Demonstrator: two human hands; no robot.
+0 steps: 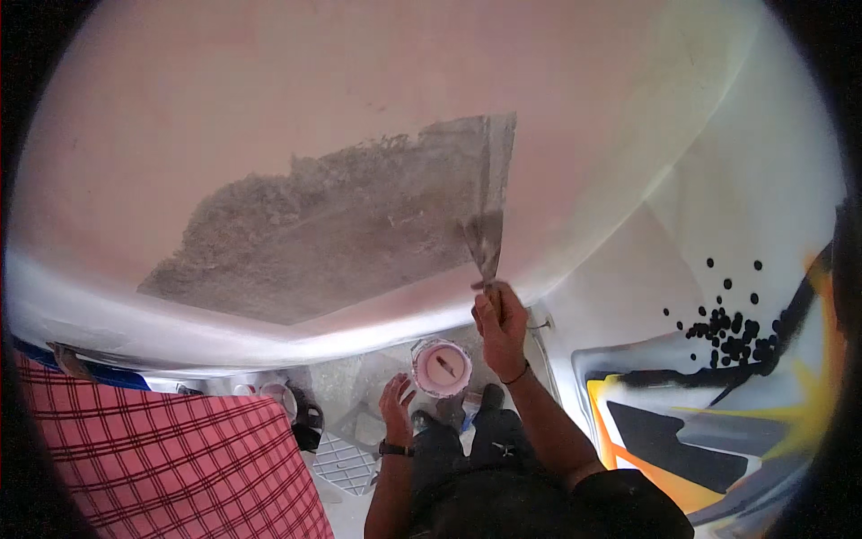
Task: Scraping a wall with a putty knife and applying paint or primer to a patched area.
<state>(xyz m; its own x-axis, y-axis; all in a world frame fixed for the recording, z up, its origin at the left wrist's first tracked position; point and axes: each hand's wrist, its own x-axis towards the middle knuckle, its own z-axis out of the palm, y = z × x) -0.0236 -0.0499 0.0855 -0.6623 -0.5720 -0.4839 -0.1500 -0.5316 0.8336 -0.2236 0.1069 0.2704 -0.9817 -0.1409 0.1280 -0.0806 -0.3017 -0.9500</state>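
My right hand (503,328) is closed round the handle of a putty knife (486,247). Its broad, dirty blade points up and lies over the lower right part of a rough grey patch (341,220) on the pink wall (269,81). Whether the blade touches the surface, I cannot tell. Low in front of my body, my left hand (396,406) hangs with its fingers apart and nothing in it. Just right of it, down by my feet, a round bucket (418,373) holds pink material, with a small tool (444,366) in it that I cannot make out.
A red-and-black checked cloth (162,458) covers something at the lower left. Beyond it lie dark shoes (308,422) and a white grid rack (341,463) on the floor. To the right, a side wall bears a spray-painted mural (682,422); a small metal fitting (542,323) sticks out near its corner.
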